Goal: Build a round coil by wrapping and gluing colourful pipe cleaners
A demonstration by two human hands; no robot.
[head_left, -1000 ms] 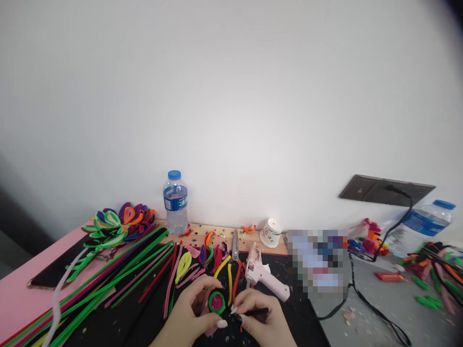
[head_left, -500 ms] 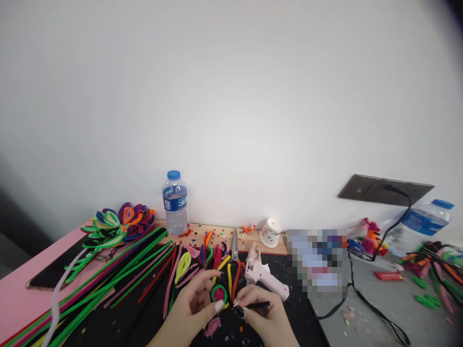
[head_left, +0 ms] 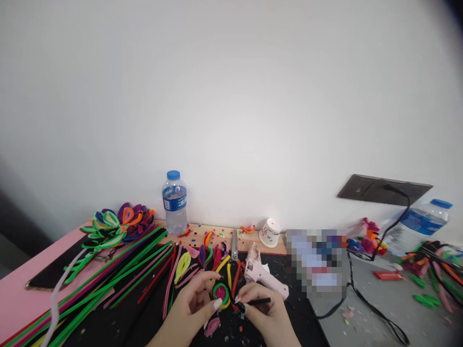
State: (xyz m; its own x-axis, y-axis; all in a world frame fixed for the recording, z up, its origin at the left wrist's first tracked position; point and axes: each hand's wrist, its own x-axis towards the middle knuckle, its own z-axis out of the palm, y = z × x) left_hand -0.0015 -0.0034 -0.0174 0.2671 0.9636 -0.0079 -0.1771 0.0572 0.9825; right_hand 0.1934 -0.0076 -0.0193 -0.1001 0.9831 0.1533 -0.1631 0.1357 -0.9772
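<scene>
fuzzy chenille stems are what we have in hand: a small coiled disc of green, pink and yellow pipe cleaner (head_left: 220, 293) sits low in the view, just above the black bench mat (head_left: 144, 318), pinched at its left rim by the thumb and fingers of our left hand (head_left: 191, 308). our right hand (head_left: 262, 313) is closed in a pinching grip on a thin black pipe cleaner (head_left: 257, 301), whose near end meets the coil's right edge. we judge the coil to be very light and soft on the outside, with a wire core that holds a bend; it should not slip, since the pile gives friction, but a hard squeeze would flatten the spiral, so the rim is the place to hold it, lightly and from both sides. the black stem is springy and best held close to its working end, as our right hand does. just beyond the hands lie a pale pink hot glue gun (head_left: 262, 277), a pair of scissors (head_left: 235, 250) and short bent pieces in yellow and orange. long green, red and pink stems (head_left: 126, 274) fan out to the left, a clear water bottle with a blue cap (head_left: 174, 202) stands by the wall, and a small white paper cup (head_left: 269, 233) lies tipped near it.
</scene>
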